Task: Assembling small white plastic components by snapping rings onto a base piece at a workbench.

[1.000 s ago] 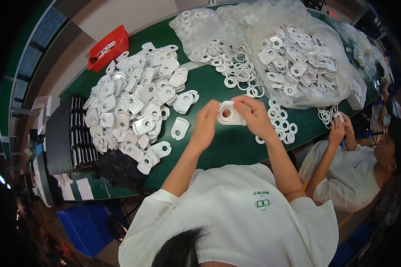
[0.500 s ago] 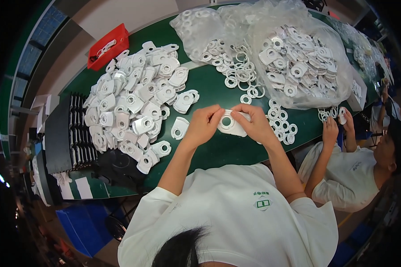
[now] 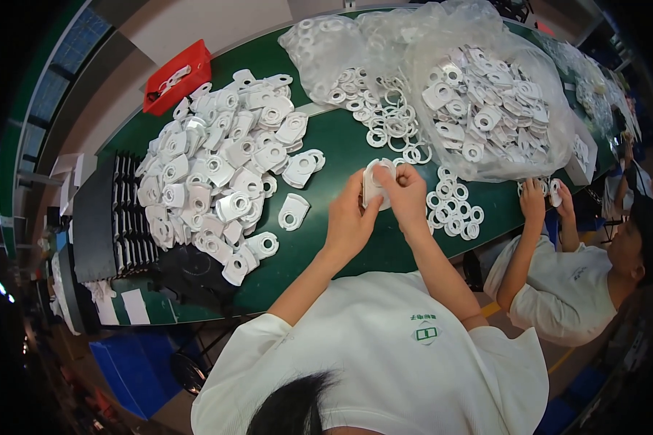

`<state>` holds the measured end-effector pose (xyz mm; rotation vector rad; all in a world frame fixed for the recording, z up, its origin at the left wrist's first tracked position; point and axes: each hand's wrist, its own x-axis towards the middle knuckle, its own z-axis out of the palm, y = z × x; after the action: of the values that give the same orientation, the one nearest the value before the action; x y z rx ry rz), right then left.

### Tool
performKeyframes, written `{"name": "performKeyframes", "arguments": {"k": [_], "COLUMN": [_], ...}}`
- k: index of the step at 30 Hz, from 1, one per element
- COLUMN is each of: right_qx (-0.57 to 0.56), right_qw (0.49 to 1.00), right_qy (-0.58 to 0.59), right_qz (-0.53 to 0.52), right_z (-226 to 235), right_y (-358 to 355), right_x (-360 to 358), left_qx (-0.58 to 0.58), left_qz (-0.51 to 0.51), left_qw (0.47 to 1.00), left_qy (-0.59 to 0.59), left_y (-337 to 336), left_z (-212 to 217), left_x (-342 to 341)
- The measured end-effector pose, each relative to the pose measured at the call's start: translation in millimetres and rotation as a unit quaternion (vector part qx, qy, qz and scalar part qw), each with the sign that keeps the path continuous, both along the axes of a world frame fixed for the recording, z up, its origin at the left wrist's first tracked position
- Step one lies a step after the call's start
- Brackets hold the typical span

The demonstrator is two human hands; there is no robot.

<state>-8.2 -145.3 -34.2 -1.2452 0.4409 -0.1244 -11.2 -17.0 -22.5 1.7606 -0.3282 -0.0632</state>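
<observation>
Both hands are on one white plastic part (image 3: 371,190), rounded at its end, held above the green table. My left hand (image 3: 350,217) grips it along the left side, thumb across the lower edge. With its fingers bent, my right hand (image 3: 406,197) presses on the face of the part and covers much of it, so its hole is hidden. A single white plate with a round hole (image 3: 293,212) lies to the left of my left hand. Beside my right hand is a cluster of white rings (image 3: 453,206).
A big heap of white plates (image 3: 218,163) covers the left of the table, by black stacked trays (image 3: 134,217) and a red bin (image 3: 178,76). Clear bags (image 3: 497,116) of parts and loose rings (image 3: 388,116) lie beyond. A co-worker (image 3: 559,279) handles similar parts at right.
The white part has gone from lying flat with its hole showing to tilted upright, lifted slightly. My left hand has shifted right, and the right hand's fingers now lie over the part's face.
</observation>
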Motion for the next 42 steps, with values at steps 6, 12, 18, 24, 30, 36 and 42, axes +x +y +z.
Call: {"name": "performKeyframes", "arguments": {"k": [6, 12, 18, 24, 30, 36, 42], "right_qx": [-0.259, -0.372, -0.559, -0.716, -0.709, -0.672, -0.321], "right_qw": [0.959, 0.904, 0.821, 0.696, 0.704, 0.717, 0.942], "right_qy": [-0.084, -0.019, -0.074, -0.056, -0.021, -0.072, -0.055], "right_qz": [0.078, 0.209, -0.084, -0.008, 0.006, -0.170, -0.078], "right_z": [7, -14, -26, -77, -78, -29, -25], "right_y": [-13, -42, -151, -197, -194, -165, -123], "right_x": [-7, 10, 62, 82, 78, 61, 15], "left_qx": [0.025, 0.034, -0.060, -0.194, 0.051, 0.217, 0.246], "left_qz": [-0.053, -0.131, 0.269, 0.520, 0.128, 0.029, 0.057], "left_qw": [0.991, 0.980, 0.961, 0.832, 0.990, 0.966, 0.960], "left_qy": [0.122, 0.144, 0.036, -0.023, -0.040, -0.136, -0.125], "left_y": [21, 55, 179, 183, 59, -67, -89], "left_z": [-4, -22, -26, -23, -69, -94, -119], "left_x": [13, 39, 117, 147, 113, 68, 73]}}
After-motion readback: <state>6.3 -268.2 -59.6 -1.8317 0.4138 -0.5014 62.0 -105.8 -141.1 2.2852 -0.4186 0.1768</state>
